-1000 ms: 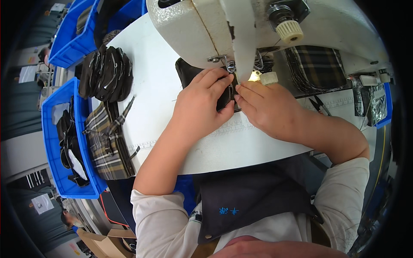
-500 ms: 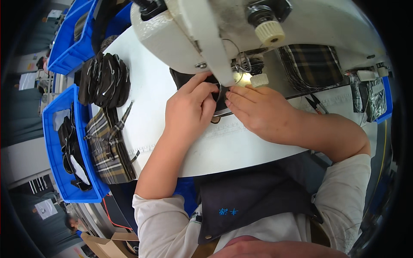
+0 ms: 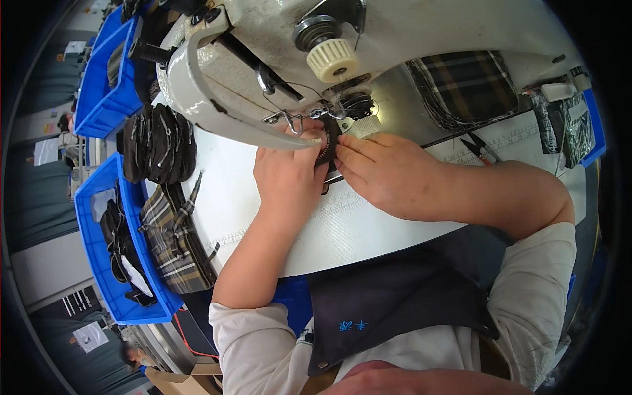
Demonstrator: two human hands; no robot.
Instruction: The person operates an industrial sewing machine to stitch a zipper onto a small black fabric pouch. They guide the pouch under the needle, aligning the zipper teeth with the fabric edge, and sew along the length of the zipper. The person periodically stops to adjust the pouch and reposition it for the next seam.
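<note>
A strip of dark fabric with a zipper (image 3: 327, 146) lies under the head of a white sewing machine (image 3: 263, 79), close to its lit needle area. My left hand (image 3: 288, 168) grips the strip's left side with bent fingers. A curved white machine part (image 3: 217, 112) hides some of those fingertips. From the right, my right hand (image 3: 385, 172) holds the strip's other edge, its fingers together and their tips beside the zipper teeth. The needle itself is hidden. A cream knob (image 3: 332, 60) sits on the machine above my hands.
Dark zippered pieces (image 3: 160, 143) and plaid pieces (image 3: 174, 237) are piled at the left, near blue bins (image 3: 118, 299). Plaid panels (image 3: 469, 89) lie at the right. Thread snips (image 3: 482, 148) rest by a printed ruler (image 3: 520, 131). A blue tray (image 3: 596, 128) stands far right.
The view has shifted, so the machine head looks larger and further left. It now covers more of my left fingers and the dark fabric. Both hands remain at the zippered strip.
</note>
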